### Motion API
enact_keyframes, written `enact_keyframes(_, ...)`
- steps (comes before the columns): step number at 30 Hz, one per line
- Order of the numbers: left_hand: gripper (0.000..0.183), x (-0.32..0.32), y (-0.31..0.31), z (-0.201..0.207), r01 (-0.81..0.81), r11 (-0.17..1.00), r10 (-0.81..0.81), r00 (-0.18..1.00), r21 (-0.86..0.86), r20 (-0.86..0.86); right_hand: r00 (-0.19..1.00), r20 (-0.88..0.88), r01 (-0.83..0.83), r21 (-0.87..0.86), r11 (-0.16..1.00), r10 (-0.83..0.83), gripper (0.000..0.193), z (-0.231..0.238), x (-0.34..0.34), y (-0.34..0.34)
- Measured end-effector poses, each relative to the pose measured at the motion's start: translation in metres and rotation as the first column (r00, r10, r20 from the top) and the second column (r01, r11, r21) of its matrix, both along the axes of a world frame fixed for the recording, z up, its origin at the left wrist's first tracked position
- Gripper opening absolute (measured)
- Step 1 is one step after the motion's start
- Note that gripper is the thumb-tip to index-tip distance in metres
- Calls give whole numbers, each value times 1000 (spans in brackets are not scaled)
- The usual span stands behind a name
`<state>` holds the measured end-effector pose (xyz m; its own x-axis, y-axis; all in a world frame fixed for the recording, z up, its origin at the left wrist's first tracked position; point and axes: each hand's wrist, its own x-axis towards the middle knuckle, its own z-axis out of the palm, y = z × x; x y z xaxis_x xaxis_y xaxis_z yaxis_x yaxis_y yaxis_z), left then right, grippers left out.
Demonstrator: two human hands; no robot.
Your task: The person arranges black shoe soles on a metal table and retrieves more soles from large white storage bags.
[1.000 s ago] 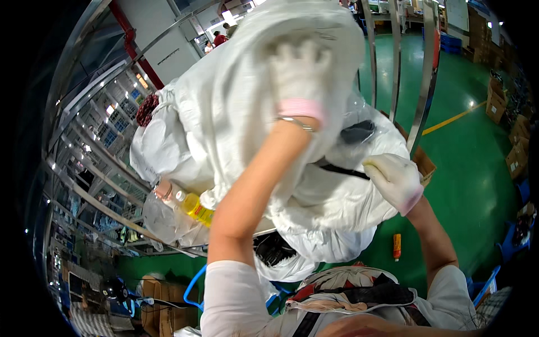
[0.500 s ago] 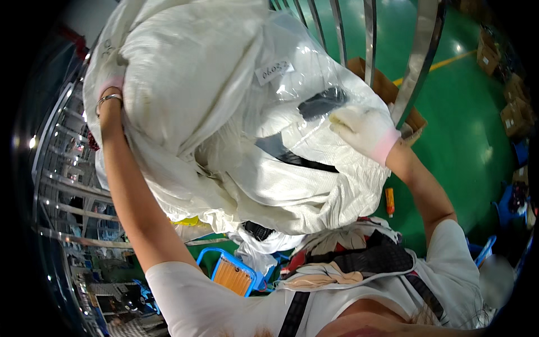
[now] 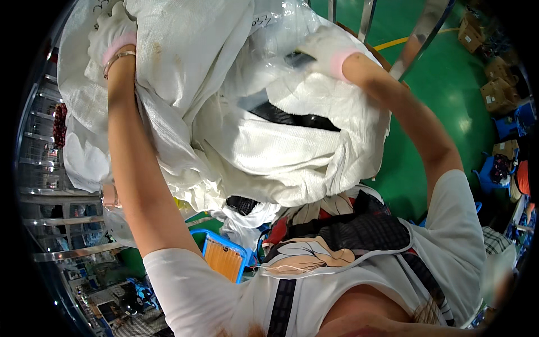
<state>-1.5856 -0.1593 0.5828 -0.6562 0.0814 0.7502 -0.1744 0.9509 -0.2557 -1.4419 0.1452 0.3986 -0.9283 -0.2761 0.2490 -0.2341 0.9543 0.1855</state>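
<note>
- A bulging white woven sack [image 3: 168, 62] is held up in front of the person, inside upright metal rails [image 3: 422, 39]; whether the lower folds belong to the same sack cannot be told.
- The left hand [image 3: 114, 36], in a white glove with a pink cuff, is laid against the sack's upper left side. The fingers are partly bent over the cloth, but whether any of it is pinched cannot be told.
- The right hand [image 3: 328, 51], gloved likewise, is blurred and set at the edge of a clear plastic bag [image 3: 281, 25]; whether the fingers are closed on the film cannot be told.
- A dark piece [image 3: 298, 58] is seen just beside those fingers, in or beneath the film; which of the two is unclear.
- Further dark goods [image 3: 320, 122] are exposed in a gap between white folds, untouched by either hand.
- As judged from this, the work is partway along: the contents have been laid partly bare, while the dark goods are left among the folds and the clear bag is not parted from the sack.
</note>
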Motion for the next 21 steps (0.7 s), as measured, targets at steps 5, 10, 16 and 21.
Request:
enact_keyframes(5,50,6,-26,-34,133,989,-120,979,67,-167,988,0,133,-514,847,-155,41,53,11,2)
enact_keyframes(10,53,8,-27,-25,128,991,-117,974,44,-195,990,-44,105,-420,902,-136,43,111,27,-3)
enact_keyframes(16,49,21,0,-44,170,983,-161,979,67,-126,969,154,245,-529,813,-192,37,97,63,-6)
enact_keyframes(21,40,60,16,-46,267,954,-299,841,-134,-451,996,16,84,-375,923,-84,37,41,78,-13)
